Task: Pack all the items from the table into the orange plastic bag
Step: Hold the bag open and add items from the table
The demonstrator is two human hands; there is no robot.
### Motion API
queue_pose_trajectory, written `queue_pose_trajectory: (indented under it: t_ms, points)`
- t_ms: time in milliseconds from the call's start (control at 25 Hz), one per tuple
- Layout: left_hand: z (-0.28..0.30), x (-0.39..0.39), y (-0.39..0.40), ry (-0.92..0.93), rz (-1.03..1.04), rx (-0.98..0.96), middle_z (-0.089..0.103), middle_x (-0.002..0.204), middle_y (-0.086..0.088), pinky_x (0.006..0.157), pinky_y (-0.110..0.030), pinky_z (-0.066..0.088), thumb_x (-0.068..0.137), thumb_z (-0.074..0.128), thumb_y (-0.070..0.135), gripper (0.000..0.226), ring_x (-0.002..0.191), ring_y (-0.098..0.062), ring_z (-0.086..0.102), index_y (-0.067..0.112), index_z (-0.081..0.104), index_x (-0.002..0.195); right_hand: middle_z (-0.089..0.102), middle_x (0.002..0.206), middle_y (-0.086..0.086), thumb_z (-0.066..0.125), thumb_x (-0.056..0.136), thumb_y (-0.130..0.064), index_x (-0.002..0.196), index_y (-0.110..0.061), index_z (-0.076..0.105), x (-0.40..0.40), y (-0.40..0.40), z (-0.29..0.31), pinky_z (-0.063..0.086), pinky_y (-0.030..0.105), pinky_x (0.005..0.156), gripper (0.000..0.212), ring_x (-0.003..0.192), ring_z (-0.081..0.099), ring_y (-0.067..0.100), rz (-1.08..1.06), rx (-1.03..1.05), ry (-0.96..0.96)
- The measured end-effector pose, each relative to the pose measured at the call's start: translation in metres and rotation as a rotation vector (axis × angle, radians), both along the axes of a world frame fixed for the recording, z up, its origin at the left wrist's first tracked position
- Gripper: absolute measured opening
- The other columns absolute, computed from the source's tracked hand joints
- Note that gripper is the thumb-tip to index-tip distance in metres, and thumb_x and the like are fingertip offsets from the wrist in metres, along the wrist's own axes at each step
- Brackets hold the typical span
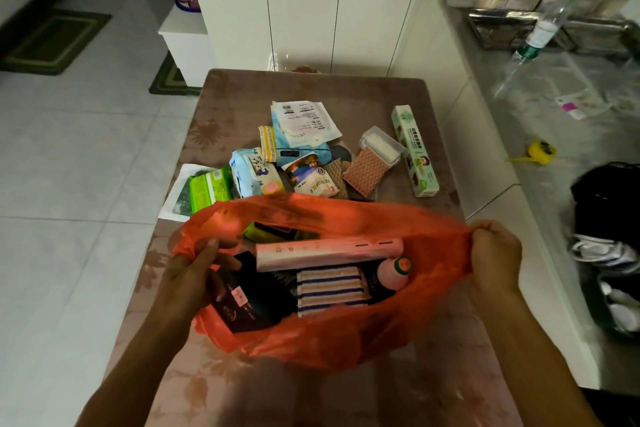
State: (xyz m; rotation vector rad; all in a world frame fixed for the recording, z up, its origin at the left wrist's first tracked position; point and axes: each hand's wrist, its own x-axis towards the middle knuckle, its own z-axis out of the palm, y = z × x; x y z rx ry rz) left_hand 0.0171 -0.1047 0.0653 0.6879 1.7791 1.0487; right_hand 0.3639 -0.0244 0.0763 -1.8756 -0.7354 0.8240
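Observation:
The orange plastic bag point(346, 340) lies open on the table's near half. My left hand point(194, 274) grips its left rim and my right hand point(495, 250) grips its right rim, stretching the mouth wide. Inside I see a long pale box point(329, 251), a striped cloth point(329, 289), a dark box point(246, 302) and a small pink bottle point(393, 274). Behind the bag several items lie loose: a green pack point(207, 189), a blue-white wipes pack point(254, 173), a snack pouch point(311, 177), a pink sponge point(363, 172), a long green-white box point(414, 149) and a paper-labelled packet point(303, 121).
The brown flowered table point(311, 87) stands against white cabinets point(304, 10). A grey counter point(554, 107) on the right carries a clear bottle point(543, 28) and a yellow tape measure point(542, 151). Tiled floor with mats lies to the left.

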Motion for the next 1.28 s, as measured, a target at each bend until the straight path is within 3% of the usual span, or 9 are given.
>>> queue_pose_trajectory:
  t_ms: [120, 280, 360, 520, 800, 920, 1040, 1160, 1280]
  points:
    - [0.000, 0.000, 0.002, 0.141, -0.165, -0.174, 0.074, 0.084, -0.012, 0.043, -0.020, 0.042, 0.096, 0.050, 0.038, 0.030, 0.053, -0.018, 0.058, 0.016, 0.070, 0.091, 0.057, 0.089, -0.003, 0.051, 0.083, -0.009, 0.097, -0.018, 0.056, -0.010, -0.014, 0.004, 0.047, 0.036, 0.069, 0.019, 0.084, 0.057, 0.024, 0.097, 0.226, -0.358]
    - [0.016, -0.017, -0.008, 0.877, -0.463, -0.525, 0.068, 0.101, -0.009, 0.078, -0.035, 0.049, 0.088, 0.046, 0.062, 0.049, 0.091, -0.031, 0.064, 0.019, 0.064, 0.103, 0.066, 0.097, 0.001, 0.050, 0.082, -0.020, 0.099, -0.015, 0.065, -0.047, -0.037, -0.013, 0.049, 0.032, 0.081, 0.022, 0.090, 0.059, 0.017, 0.952, 0.467, -0.711]
    - [0.034, -0.028, -0.013, 1.048, -0.320, -0.424, 0.069, 0.108, -0.013, 0.082, -0.042, 0.050, 0.084, 0.055, 0.060, 0.053, 0.099, -0.037, 0.064, 0.017, 0.063, 0.113, 0.067, 0.114, 0.000, 0.049, 0.083, -0.027, 0.108, -0.019, 0.066, -0.064, -0.031, -0.036, 0.050, 0.041, 0.091, 0.031, 0.105, 0.060, 0.019, 1.221, 0.300, -0.768]
    - [0.044, -0.038, -0.005, 1.272, -0.240, 0.007, 0.057, 0.125, -0.020, 0.078, -0.053, 0.048, 0.075, 0.073, 0.044, 0.070, 0.104, -0.045, 0.056, 0.012, 0.051, 0.132, 0.064, 0.120, -0.001, 0.053, 0.083, -0.021, 0.117, -0.022, 0.062, -0.083, -0.013, -0.049, 0.049, 0.036, 0.092, 0.035, 0.110, 0.056, 0.019, 1.157, 0.211, -0.766]
    - [-0.022, 0.018, 0.070, 1.088, -0.867, 0.348, 0.052, 0.142, -0.005, 0.104, -0.059, 0.035, 0.078, 0.065, 0.029, 0.046, 0.134, -0.031, 0.041, 0.030, 0.059, 0.123, 0.061, 0.099, -0.011, 0.059, 0.087, -0.009, 0.109, -0.017, 0.065, -0.121, 0.042, -0.018, 0.042, 0.011, 0.074, 0.024, 0.089, 0.056, 0.004, 0.931, 0.376, -0.575]
    - [-0.060, 0.047, 0.091, 1.147, -1.100, 0.059, 0.014, 0.162, -0.009, 0.114, -0.063, 0.010, 0.092, 0.048, 0.041, 0.064, 0.148, -0.035, 0.010, 0.030, 0.024, 0.151, 0.063, 0.096, -0.009, 0.057, 0.088, -0.016, 0.099, -0.020, 0.064, -0.118, 0.094, -0.041, 0.047, 0.023, 0.074, 0.014, 0.089, 0.059, 0.010, 0.785, 0.220, -0.554]
    - [-0.084, 0.057, 0.103, 1.078, -1.139, -0.090, -0.006, 0.164, -0.005, 0.118, -0.052, 0.007, 0.093, 0.047, 0.047, 0.079, 0.149, -0.031, 0.002, 0.032, 0.000, 0.155, 0.063, 0.087, -0.001, 0.053, 0.090, -0.022, 0.087, -0.021, 0.057, -0.104, 0.146, -0.074, 0.035, 0.025, 0.059, 0.006, 0.080, 0.058, 0.020, 0.696, -0.149, -0.624]
    - [-0.096, 0.055, 0.113, 1.066, -1.113, -0.005, -0.010, 0.164, -0.003, 0.117, -0.044, 0.004, 0.085, 0.057, 0.053, 0.087, 0.149, -0.028, 0.004, 0.037, 0.005, 0.153, 0.057, 0.128, 0.011, 0.052, 0.094, -0.024, 0.123, -0.016, 0.055, -0.093, 0.178, -0.098, 0.038, 0.026, 0.080, 0.029, 0.106, 0.055, 0.028, 0.720, -0.171, -0.635]
    - [-0.102, 0.052, 0.122, 1.018, -1.128, -0.049, -0.015, 0.163, -0.003, 0.119, -0.045, 0.008, 0.079, 0.062, 0.060, 0.091, 0.150, -0.027, 0.001, 0.043, 0.009, 0.151, 0.028, 0.153, 0.014, 0.063, 0.087, -0.033, 0.150, -0.014, 0.019, -0.086, 0.201, -0.128, 0.030, 0.038, 0.109, 0.079, 0.136, 0.033, 0.030, 0.991, -0.254, -0.947]
